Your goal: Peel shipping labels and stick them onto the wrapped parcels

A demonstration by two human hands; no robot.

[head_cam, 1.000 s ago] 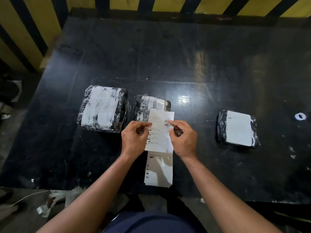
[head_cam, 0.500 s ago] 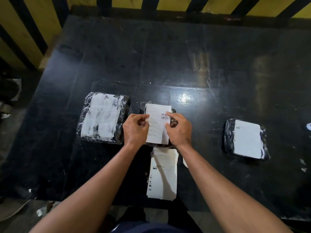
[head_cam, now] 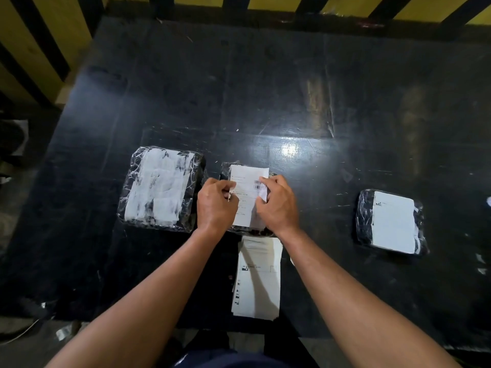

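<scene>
From the head camera, a person stands at a black table. Both hands hold one white label over the middle parcel, which is mostly hidden under it. The left hand pinches the label's left edge with curled fingers. The right hand pinches its right edge, near the barcode. I cannot tell if the label is touching the parcel yet. A bigger parcel lies just to the left. A parcel with a label lies well apart on the right. A stack of labels lies near the table's front edge, between the arms.
</scene>
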